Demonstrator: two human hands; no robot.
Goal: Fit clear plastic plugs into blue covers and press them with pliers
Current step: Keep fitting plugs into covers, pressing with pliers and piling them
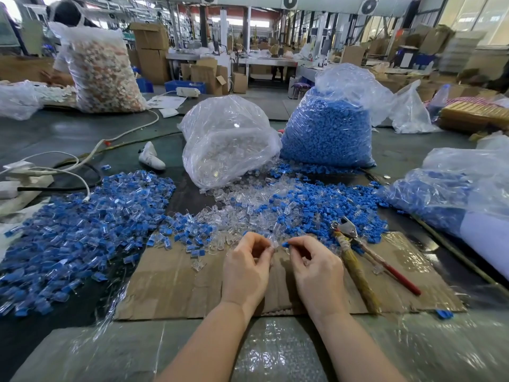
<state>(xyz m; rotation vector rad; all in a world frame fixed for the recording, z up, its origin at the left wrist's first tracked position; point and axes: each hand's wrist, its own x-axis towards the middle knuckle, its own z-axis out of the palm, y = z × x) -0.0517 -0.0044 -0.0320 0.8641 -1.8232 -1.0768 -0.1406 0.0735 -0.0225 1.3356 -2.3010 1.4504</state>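
Head view shows the left hand point(246, 264) with its fingers point(268, 250) curled in a pinch on a clear plug point(273, 242), and the right hand point(314, 264) pinching a small blue cover point(285, 244) between thumb and forefinger, the two parts almost touching above the cardboard sheet point(176, 285). Both pieces are tiny and slick (the plug barely shows against the loose pile behind it), so a skewed push could jam the plug crooked or flick either part out of the pinch into the heap. The plug's long axis seems to run left to right, its end aimed at the cover, though I cannot tell exactly. Pliers point(355, 252) lie just beside the right hand, handles toward the person.
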